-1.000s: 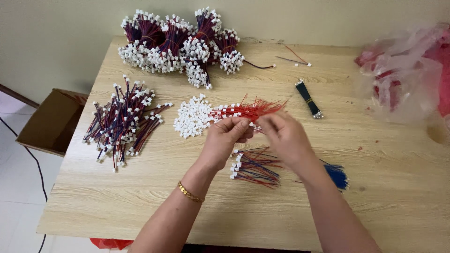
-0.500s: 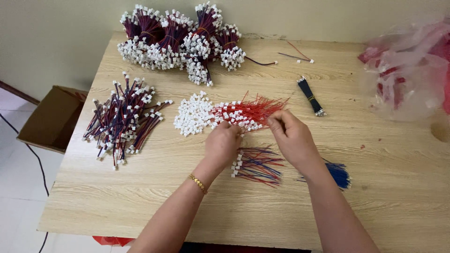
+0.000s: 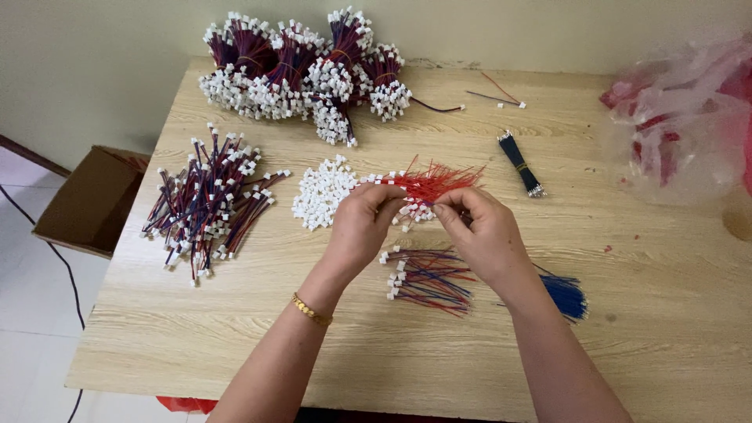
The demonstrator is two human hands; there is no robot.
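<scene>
My left hand (image 3: 362,225) and my right hand (image 3: 479,233) meet fingertip to fingertip over the middle of the wooden table (image 3: 235,345). Between them they pinch a small white connector with a thin red wire (image 3: 417,207); what each finger grips is partly hidden. Just beyond the fingers lies a fan of loose red wires (image 3: 439,180). A heap of loose white connectors (image 3: 319,196) sits to the left of my left hand. Under my hands lies a small pile of red and blue wires with white plugs (image 3: 429,276). Blue wires (image 3: 565,294) lie by my right wrist.
A spread of plugged wire pairs (image 3: 207,200) lies at the left. Tied bundles of the same (image 3: 298,66) are stacked at the back edge. A black bundle of ties (image 3: 520,163), one loose wire (image 3: 498,94), a clear plastic bag (image 3: 689,110) and a cardboard box (image 3: 86,200) on the floor are also here.
Both hands stay over the same spot. My fingertips have drawn closer together at the near end of the red wires.
</scene>
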